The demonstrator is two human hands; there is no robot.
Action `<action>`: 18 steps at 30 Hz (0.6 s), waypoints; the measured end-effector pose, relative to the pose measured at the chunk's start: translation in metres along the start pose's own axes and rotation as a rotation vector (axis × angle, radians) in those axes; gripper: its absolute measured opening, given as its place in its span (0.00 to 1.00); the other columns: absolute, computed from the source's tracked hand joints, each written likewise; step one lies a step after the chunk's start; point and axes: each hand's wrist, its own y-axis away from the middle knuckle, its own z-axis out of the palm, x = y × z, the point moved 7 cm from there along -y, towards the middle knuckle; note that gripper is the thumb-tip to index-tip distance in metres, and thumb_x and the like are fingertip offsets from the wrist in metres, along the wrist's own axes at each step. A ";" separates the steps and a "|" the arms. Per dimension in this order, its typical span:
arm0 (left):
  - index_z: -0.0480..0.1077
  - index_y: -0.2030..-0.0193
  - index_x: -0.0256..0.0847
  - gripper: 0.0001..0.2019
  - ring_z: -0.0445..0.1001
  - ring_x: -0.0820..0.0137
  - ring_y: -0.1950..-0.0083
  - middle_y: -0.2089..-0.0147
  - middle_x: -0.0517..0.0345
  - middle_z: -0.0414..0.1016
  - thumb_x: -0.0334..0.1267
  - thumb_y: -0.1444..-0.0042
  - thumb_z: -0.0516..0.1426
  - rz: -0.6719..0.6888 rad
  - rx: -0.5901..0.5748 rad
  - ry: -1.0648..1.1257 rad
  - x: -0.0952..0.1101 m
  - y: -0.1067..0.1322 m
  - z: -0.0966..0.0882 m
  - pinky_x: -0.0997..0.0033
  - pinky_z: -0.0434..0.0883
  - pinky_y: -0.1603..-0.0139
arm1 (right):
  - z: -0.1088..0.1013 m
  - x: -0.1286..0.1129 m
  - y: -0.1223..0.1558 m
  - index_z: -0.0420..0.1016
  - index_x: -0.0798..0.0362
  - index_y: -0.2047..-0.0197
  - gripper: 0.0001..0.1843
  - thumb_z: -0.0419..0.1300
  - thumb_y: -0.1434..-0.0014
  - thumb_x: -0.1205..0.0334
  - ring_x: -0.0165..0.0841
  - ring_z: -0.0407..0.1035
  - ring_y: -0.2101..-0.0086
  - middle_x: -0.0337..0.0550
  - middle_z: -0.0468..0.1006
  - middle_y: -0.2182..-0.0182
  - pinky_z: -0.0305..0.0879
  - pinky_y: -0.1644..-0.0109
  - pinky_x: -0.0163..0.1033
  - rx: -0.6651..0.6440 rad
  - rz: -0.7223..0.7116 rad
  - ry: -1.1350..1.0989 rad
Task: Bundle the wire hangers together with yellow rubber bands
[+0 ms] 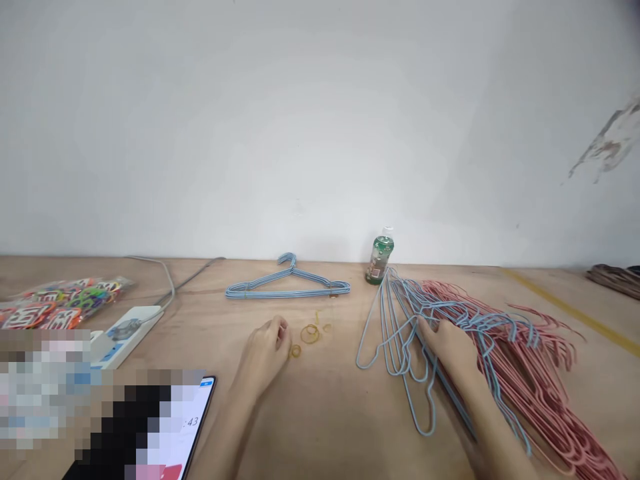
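Note:
My right hand (449, 343) is closed on blue wire hangers (395, 333) in a loose, fanned-out pile at the right. Its fingertips are partly hidden among the wires. Beside several yellow rubber bands (310, 333) in the middle of the table, my left hand (267, 347) has its fingers curled together; whatever they may hold is hidden. Behind the bands lies a neat stack of blue hangers (287, 293), hooks toward the wall, with bands around both ends. Pink hangers (530, 380) lie in a heap right of and partly beneath the loose blue ones.
A green-labelled bottle (380, 257) stands near the wall behind the loose hangers. On the left are a white power strip (133, 333) with cables, a phone (193, 427) and plastic bags of colourful items (55, 303). Yellow tape (570, 310) crosses the wooden table (320, 427) at the right.

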 end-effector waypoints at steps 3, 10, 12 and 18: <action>0.64 0.65 0.44 0.08 0.73 0.68 0.68 0.67 0.56 0.75 0.38 0.39 0.46 -0.017 0.004 -0.010 -0.006 -0.002 -0.001 0.71 0.60 0.68 | -0.004 0.019 0.013 0.76 0.59 0.63 0.35 0.37 0.37 0.41 0.54 0.74 0.58 0.65 0.78 0.63 0.66 0.55 0.50 -0.009 0.028 -0.014; 0.64 0.64 0.45 0.06 0.71 0.69 0.71 0.68 0.59 0.75 0.38 0.39 0.47 -0.005 -0.013 -0.008 0.001 0.000 0.000 0.72 0.58 0.70 | 0.024 0.025 0.043 0.74 0.57 0.62 0.34 0.39 0.38 0.37 0.51 0.74 0.56 0.63 0.79 0.62 0.66 0.55 0.47 -0.108 -0.004 -0.047; 0.63 0.64 0.45 0.06 0.71 0.70 0.71 0.69 0.60 0.75 0.38 0.39 0.47 0.003 -0.024 -0.005 0.003 0.001 0.002 0.73 0.57 0.70 | 0.024 0.016 0.040 0.73 0.62 0.56 0.39 0.37 0.38 0.36 0.53 0.73 0.55 0.67 0.77 0.60 0.65 0.53 0.50 -0.095 0.015 -0.051; 0.63 0.63 0.45 0.07 0.71 0.70 0.72 0.69 0.60 0.75 0.39 0.39 0.46 -0.015 -0.024 -0.012 0.000 -0.001 -0.001 0.73 0.57 0.70 | 0.016 -0.009 0.014 0.68 0.76 0.49 0.51 0.41 0.43 0.30 0.60 0.69 0.51 0.77 0.73 0.56 0.63 0.50 0.56 -0.030 0.104 -0.080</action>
